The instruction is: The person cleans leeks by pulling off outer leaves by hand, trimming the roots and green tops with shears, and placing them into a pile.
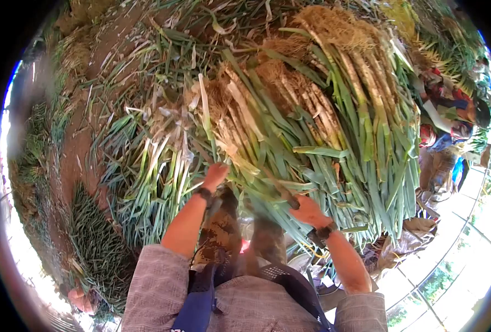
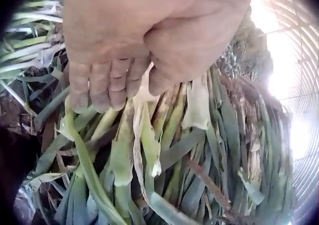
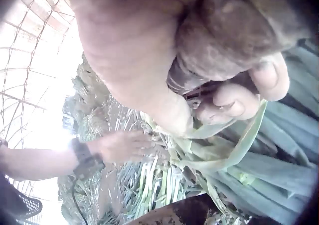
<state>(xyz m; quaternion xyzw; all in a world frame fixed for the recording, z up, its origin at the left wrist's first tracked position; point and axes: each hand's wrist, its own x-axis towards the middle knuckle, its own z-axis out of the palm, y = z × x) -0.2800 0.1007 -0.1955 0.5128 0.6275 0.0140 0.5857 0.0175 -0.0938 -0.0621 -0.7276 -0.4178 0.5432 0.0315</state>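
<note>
Here's one left hand [image 1: 216, 176], fingers straight, over leeks [image 1: 365, 119], too many to count; and there, one right hand [image 1: 309, 211], curled round one brown handle [image 3: 227, 33]!

Brown ground [image 1: 75, 152], bright gridded wall [image 3: 27, 80]

left grip [image 1: 216, 176] straight-fingered, right grip [image 1: 308, 211] curled
</note>
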